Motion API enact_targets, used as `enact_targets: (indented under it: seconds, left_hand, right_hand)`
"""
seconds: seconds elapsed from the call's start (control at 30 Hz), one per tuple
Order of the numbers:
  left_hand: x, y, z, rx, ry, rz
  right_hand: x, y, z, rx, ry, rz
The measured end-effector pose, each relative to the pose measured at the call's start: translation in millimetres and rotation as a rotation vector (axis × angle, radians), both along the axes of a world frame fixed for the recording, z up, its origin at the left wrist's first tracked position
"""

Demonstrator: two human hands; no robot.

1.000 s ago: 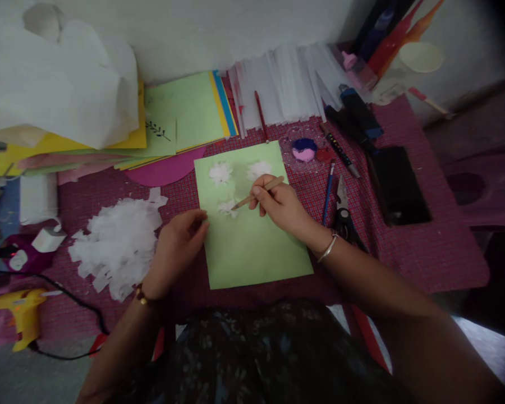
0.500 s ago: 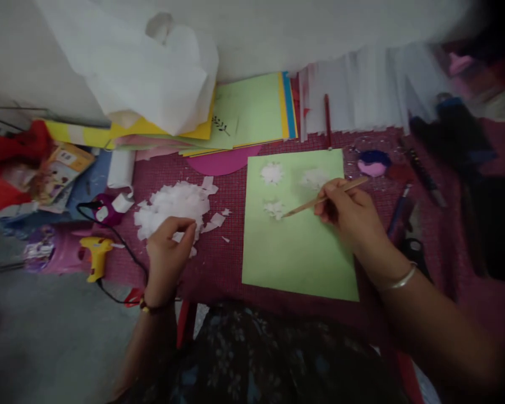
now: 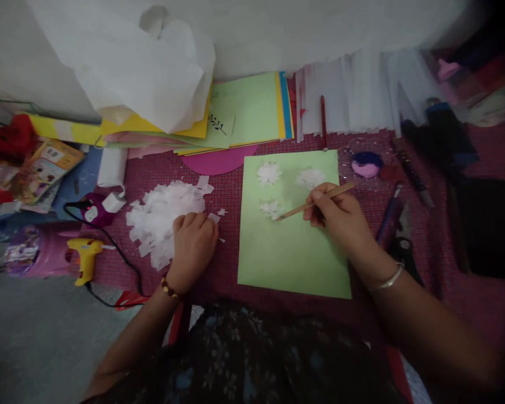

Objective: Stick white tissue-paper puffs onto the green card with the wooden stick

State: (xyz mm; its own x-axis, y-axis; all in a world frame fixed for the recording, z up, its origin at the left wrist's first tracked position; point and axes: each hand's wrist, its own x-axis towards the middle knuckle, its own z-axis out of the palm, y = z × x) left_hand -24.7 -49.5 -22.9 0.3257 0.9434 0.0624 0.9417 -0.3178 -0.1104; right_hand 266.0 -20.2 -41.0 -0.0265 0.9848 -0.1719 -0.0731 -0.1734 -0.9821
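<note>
R hand on my feed: thumb and fingers clamped on a thin wooden stick, tip at the white tuft, contact hard to call. Tuft's on the green sheet, approx. mid desk, close to its front edge. L hand: fingers curled together at the paper pile, left of the sheet; can't tell if they've got a scrap. Stick s/b light, stiff, best mid-shaft. Scraps prob. feather-light, soft, crushable: pinch by an edge. Sheet's thin, may slip; steady it at a corner, imo.
</note>
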Motion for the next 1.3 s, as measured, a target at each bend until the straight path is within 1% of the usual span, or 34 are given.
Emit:
enact_targets:
  seconds: [0.07,0.13,0.2,0.27,0.33,0.37,0.43,0.47,0.53,0.6,0.67,0.77,0.83,0.9,1.03,1.13,1.2,1.3]
  left_hand:
    - [-3.7,6.0,-4.7,0.024,-0.052,0.018]
    - [-9.6,14.2,-6.6,0.03,-0.153,0.047]
    - [-14.7,22.9,-3.8,0.037,-0.304,0.059]
    - [-14.7,30.1,4.2,0.065,-0.476,0.052]
    - [-6.8,34.5,15.0,0.083,-0.624,0.03]
    - [-0.1,36.0,20.2,0.062,-0.681,0.015]
    - [16.9,38.5,27.5,-0.058,-0.774,-0.018]
    - [25.8,40.0,28.8,-0.134,-0.812,-0.026]
    - [41.9,44.1,26.1,-0.283,-0.867,-0.031]
    - [53.4,48.9,17.5,-0.375,-0.929,-0.021]
    - [59.8,53.3,5.7,-0.437,-1.019,-0.007]
    - [61.6,56.4,-10.5,-0.52,-1.145,0.023]
    - [60.3,56.1,-17.3,-0.566,-1.188,0.045]
    - [58.7,55.1,-20.7,-0.604,-1.21,0.07]
    - [57.0,53.7,-20.9,-0.634,-1.195,0.088]
    - [57.1,53.4,-17.9,-0.617,-1.141,0.028]
    - [58.3,53.4,-15.8,-0.611,-1.106,-0.027]
    - [62.7,55.0,-15.4,-0.643,-1.058,-0.084]
  right_hand:
    - [-2.7,-2.3,2.2,0.018,-0.018,0.032]
    - [-4.6,-4.2,3.3,0.054,-0.048,0.061]
    - [-5.0,-5.3,2.6,0.108,-0.092,0.067]
    - [-3.7,-5.8,0.4,0.162,-0.153,0.044]
    - [-1.6,-6.2,-2.0,0.2,-0.219,0.014]
    - [-0.6,-6.5,-2.9,0.214,-0.252,0.002]
    - [0.8,-7.4,-3.3,0.237,-0.301,-0.02]
    - [1.1,-7.9,-2.9,0.245,-0.311,-0.027]
    - [1.1,-8.8,-1.6,0.266,-0.289,-0.039]
    - [0.7,-9.1,-0.7,0.282,-0.236,-0.022]
    - [0.4,-8.8,-1.2,0.285,-0.197,0.019]
    - [0.0,-7.6,-3.4,0.265,-0.218,0.081]
    - [-0.4,-6.8,-4.5,0.263,-0.236,0.079]
    - [-1.0,-6.1,-4.7,0.273,-0.227,0.052]
    - [-2.0,-4.5,-4.8,0.294,-0.213,0.026]
    - [-2.3,-1.9,-6.1,0.257,-0.193,0.018]
    - [-1.6,1.2,-7.4,0.195,-0.147,-0.008]
    - [1.1,6.6,-8.4,0.089,-0.047,-0.066]
